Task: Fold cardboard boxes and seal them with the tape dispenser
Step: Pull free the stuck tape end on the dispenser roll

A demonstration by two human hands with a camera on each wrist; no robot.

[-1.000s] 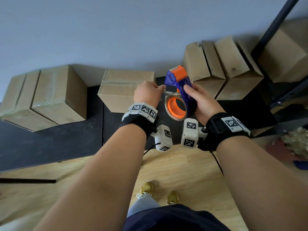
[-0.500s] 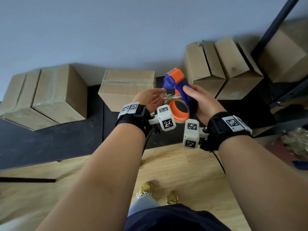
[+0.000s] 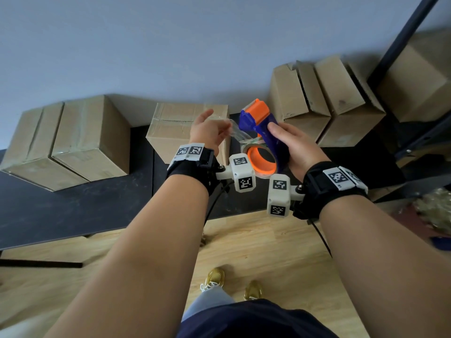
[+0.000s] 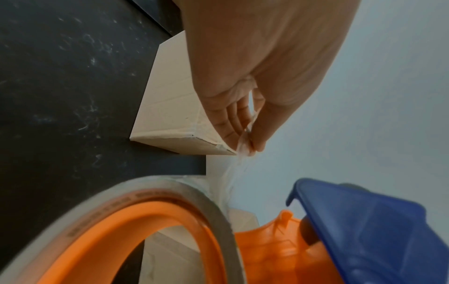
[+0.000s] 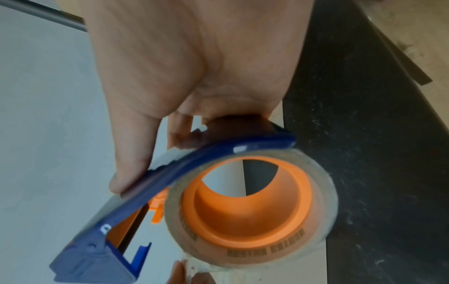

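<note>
My right hand (image 3: 290, 145) grips the blue and orange tape dispenser (image 3: 261, 125), raised above the black table (image 3: 73, 203). Its clear tape roll (image 3: 262, 159) sits on an orange core (image 5: 245, 199). My left hand (image 3: 210, 130) pinches the free end of the tape (image 3: 235, 130) between thumb and fingers (image 4: 245, 138), drawn out from the roll (image 4: 170, 215). A closed cardboard box (image 3: 175, 128) stands on the table just behind my left hand. In the right wrist view my thumb presses along the dispenser's blue frame (image 5: 194, 159).
Two sealed boxes (image 3: 66, 140) stand at the table's left. Several folded boxes (image 3: 329, 98) lean against the wall at the right, beside a dark metal rack (image 3: 402, 45). Wooden floor (image 3: 256, 252) and my shoes (image 3: 214, 279) lie below.
My left hand has turned palm up and pulled a strip of tape away from the roll, up and to the left. The dispenser has tilted slightly and risen in my right hand.
</note>
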